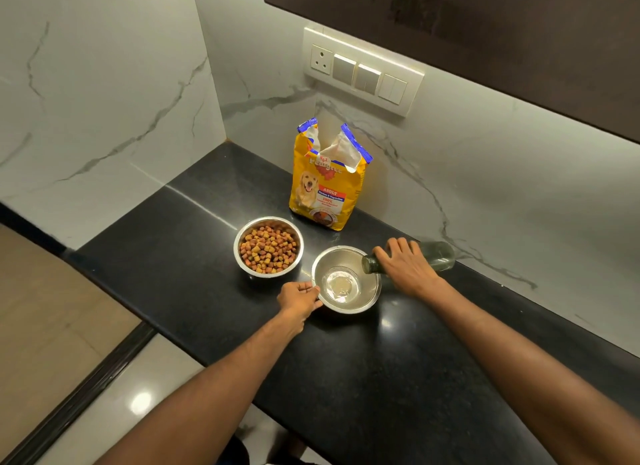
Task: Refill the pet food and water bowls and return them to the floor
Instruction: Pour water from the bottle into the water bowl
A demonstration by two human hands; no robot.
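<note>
Black counter (pixel 398 378) holds two steel bowls (pixel 268 246), one bag (pixel 325 184), one bottle (pixel 429 256).

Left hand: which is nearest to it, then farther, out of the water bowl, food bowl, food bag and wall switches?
1. Water bowl, touching the left hand at its rim.
2. Food bowl, just behind.
3. Food bag, by the wall.
4. Switches, on the wall.

A home kitchen corner. A polished black stone counter (pixel 381 378) meets white marble-look wall tiles (pixel 104 83), with a switch and socket panel (pixel 362 71) at one o'clock beneath dark wall cabinets (pixel 485 31). An opened dog food bag (pixel 325 184) stands at twelve o'clock.
</note>
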